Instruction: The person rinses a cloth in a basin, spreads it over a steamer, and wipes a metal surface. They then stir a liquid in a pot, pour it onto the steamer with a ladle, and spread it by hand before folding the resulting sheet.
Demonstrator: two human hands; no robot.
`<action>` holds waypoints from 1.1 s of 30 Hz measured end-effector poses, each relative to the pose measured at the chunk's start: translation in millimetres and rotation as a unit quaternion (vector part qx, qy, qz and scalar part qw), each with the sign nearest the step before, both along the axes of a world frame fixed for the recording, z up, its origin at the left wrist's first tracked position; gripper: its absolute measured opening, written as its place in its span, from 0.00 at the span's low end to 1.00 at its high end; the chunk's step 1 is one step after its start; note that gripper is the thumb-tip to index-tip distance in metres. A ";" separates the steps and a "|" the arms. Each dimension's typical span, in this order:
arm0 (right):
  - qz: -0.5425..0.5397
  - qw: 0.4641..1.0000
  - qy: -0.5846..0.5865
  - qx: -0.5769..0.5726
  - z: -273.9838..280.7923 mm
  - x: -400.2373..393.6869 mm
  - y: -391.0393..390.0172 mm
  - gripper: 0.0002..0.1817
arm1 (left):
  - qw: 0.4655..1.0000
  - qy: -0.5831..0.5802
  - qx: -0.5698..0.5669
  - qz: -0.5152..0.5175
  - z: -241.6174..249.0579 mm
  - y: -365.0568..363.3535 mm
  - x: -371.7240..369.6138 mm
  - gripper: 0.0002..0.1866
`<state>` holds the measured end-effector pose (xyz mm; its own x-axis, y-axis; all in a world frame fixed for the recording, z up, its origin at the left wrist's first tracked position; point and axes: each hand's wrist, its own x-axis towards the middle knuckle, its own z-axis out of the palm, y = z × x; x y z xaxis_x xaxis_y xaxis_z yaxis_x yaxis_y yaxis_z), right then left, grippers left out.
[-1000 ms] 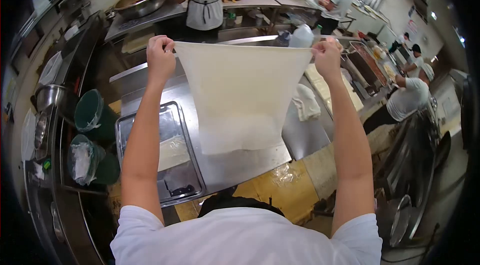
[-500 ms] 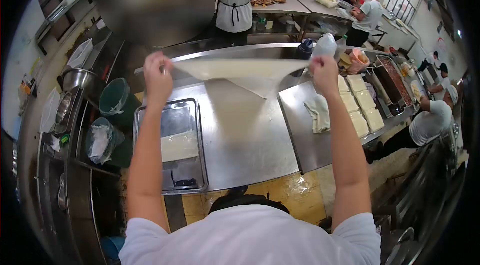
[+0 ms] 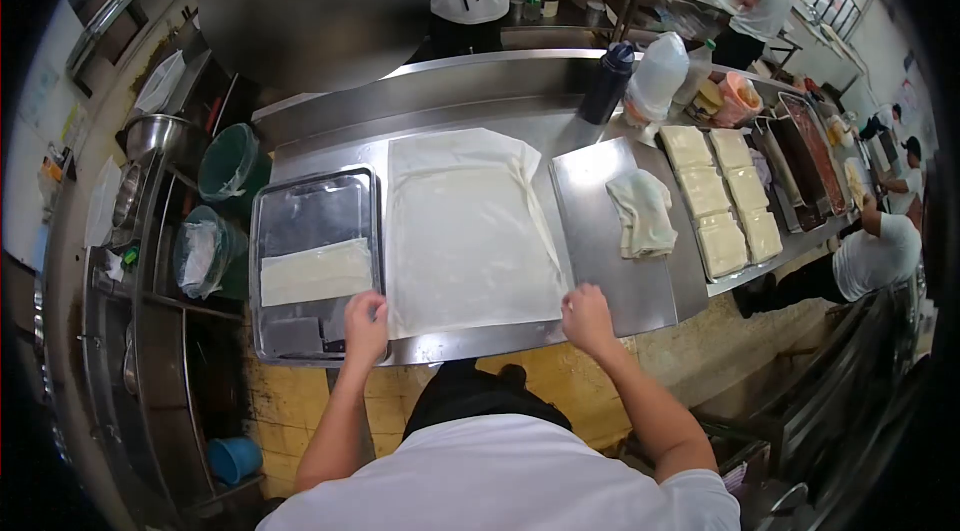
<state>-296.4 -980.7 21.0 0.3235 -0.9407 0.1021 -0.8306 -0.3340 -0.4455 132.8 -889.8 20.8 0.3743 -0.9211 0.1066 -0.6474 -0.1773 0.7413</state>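
Note:
A thin, pale dough sheet (image 3: pixel 465 231) lies spread on the steel table (image 3: pixel 480 341), its far and right edges wrinkled and folded over. My left hand (image 3: pixel 366 327) is closed at the sheet's near left corner, with the fingertips pinched together. At the near right corner my right hand (image 3: pixel 588 317) pinches the edge in the same way. Left of the sheet, a dark metal tray (image 3: pixel 312 206) holds a folded pale sheet (image 3: pixel 316 272) and a small dark item at its near end. A crumpled cloth (image 3: pixel 642 215) rests on a steel plate at the right.
Several pale dough squares (image 3: pixel 716 193) lie in rows farther right. A dark bottle (image 3: pixel 608 83) and a white plastic jug (image 3: pixel 659 71) stand at the back. Green bins (image 3: pixel 232 161) stand at the left. Other people work behind the table and at the far right.
Both hands have come down and towards me from above the table's far side, and closer together. The dough sheet, stretched in the air before, now lies flat on the table.

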 end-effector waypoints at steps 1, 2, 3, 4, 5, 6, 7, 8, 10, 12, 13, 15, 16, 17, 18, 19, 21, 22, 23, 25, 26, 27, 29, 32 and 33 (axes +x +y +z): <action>-0.015 0.999 -0.033 0.008 2.2 6.4 -23.3 0.07 | 1.000 -0.001 -0.010 -0.017 6.6 -25.0 -10.2 0.07; -0.037 0.997 -0.064 0.010 6.5 14.4 -48.4 0.09 | 0.999 -0.002 -0.019 -0.035 12.7 -51.3 -21.0 0.08; -0.062 0.993 -0.095 0.012 10.9 23.2 -74.3 0.10 | 0.998 -0.016 -0.022 -0.063 6.3 -77.7 -26.1 0.10; -0.084 0.988 -0.125 0.034 12.2 31.7 -101.2 0.13 | 0.995 -0.027 -0.026 -0.093 -1.1 -104.1 -30.3 0.11; -0.105 0.981 -0.154 0.052 15.4 39.5 -129.7 0.15 | 0.994 -0.020 -0.016 -0.110 -0.9 -128.4 -35.5 0.12; -0.125 0.978 -0.149 0.076 26.6 50.3 -155.6 0.17 | 0.992 -0.011 -0.005 -0.125 -1.6 -151.0 -40.4 0.13; -0.144 0.974 -0.145 0.100 36.0 61.9 -181.0 0.20 | 0.990 -0.002 0.007 -0.139 -3.4 -171.9 -43.0 0.14; -0.162 0.971 -0.140 0.109 34.1 70.7 -209.4 0.20 | 0.989 -0.008 0.009 -0.147 -4.9 -191.1 -44.4 0.15; -0.194 0.968 -0.107 0.115 21.8 88.7 -262.2 0.21 | 0.986 -0.022 0.016 -0.162 -9.4 -227.2 -40.5 0.17; -0.223 0.968 -0.047 0.109 7.6 104.2 -305.6 0.21 | 0.984 -0.059 0.015 -0.167 -23.7 -258.0 -29.5 0.20; -0.226 0.966 -0.027 0.125 -0.4 111.5 -319.7 0.21 | 0.983 -0.076 0.016 -0.169 -28.0 -269.5 -25.3 0.21; -0.231 0.961 0.013 0.154 -14.7 123.8 -341.0 0.21 | 0.972 -0.121 0.084 -0.185 -27.8 -285.2 -15.8 0.25; -0.210 0.965 0.031 0.153 -20.0 126.4 -349.4 0.21 | 0.963 -0.144 0.118 -0.194 -26.5 -290.5 -11.9 0.27; -0.190 0.969 0.047 0.152 -24.9 126.6 -355.8 0.21 | 0.960 -0.150 0.126 -0.202 -30.9 -294.4 -7.2 0.28; -0.171 0.971 0.064 0.152 -28.6 125.2 -360.5 0.21 | 0.955 -0.156 0.135 -0.212 -35.7 -296.8 -2.2 0.28; -0.162 0.977 0.062 0.119 -25.0 123.2 -363.1 0.21 | 0.951 -0.161 0.145 -0.222 -39.3 -297.0 0.3 0.29; -0.144 0.987 0.055 0.047 -11.8 114.7 -370.1 0.21 | 0.943 -0.168 0.169 -0.232 -41.2 -298.3 1.9 0.31; -0.137 0.989 0.046 0.030 -8.3 110.4 -370.5 0.21 | 0.939 -0.173 0.179 -0.235 -40.0 -298.9 3.0 0.31; -0.130 0.991 0.037 0.011 -4.8 106.0 -370.4 0.21 | 0.939 -0.177 0.178 -0.236 -39.6 -299.0 3.2 0.32; -0.122 0.992 0.038 -0.006 2.1 105.6 -366.8 0.21 | 0.939 -0.182 0.175 -0.235 -39.3 -296.6 0.9 0.32; -0.120 0.992 0.046 -0.005 4.2 108.3 -365.4 0.21 | 0.938 -0.184 0.177 -0.235 -38.6 -297.2 0.2 0.32; -0.118 0.992 0.053 -0.004 4.9 110.6 -365.7 0.21 | 0.937 -0.186 0.179 -0.234 -37.0 -298.0 -0.3 0.33; -0.115 0.990 0.080 0.012 -9.5 107.0 -370.0 0.20 | 0.935 -0.196 0.180 -0.236 -37.4 -297.1 -0.5 0.33; -0.080 0.992 0.047 -0.084 -31.1 103.9 -362.9 0.18 | 0.931 -0.217 0.164 -0.241 -36.5 -295.4 -3.0 0.34; -0.062 0.989 0.025 -0.135 -35.0 104.7 -353.9 0.18 | 0.930 -0.226 0.157 -0.243 -32.1 -292.5 -5.7 0.34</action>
<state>-191.7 -1334.5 -14.0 0.2175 -0.9140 0.3424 -0.8915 -0.3289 -0.3116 127.1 -1182.3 -11.4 -0.1111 -0.9822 -0.1514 -0.9406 0.0548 0.3351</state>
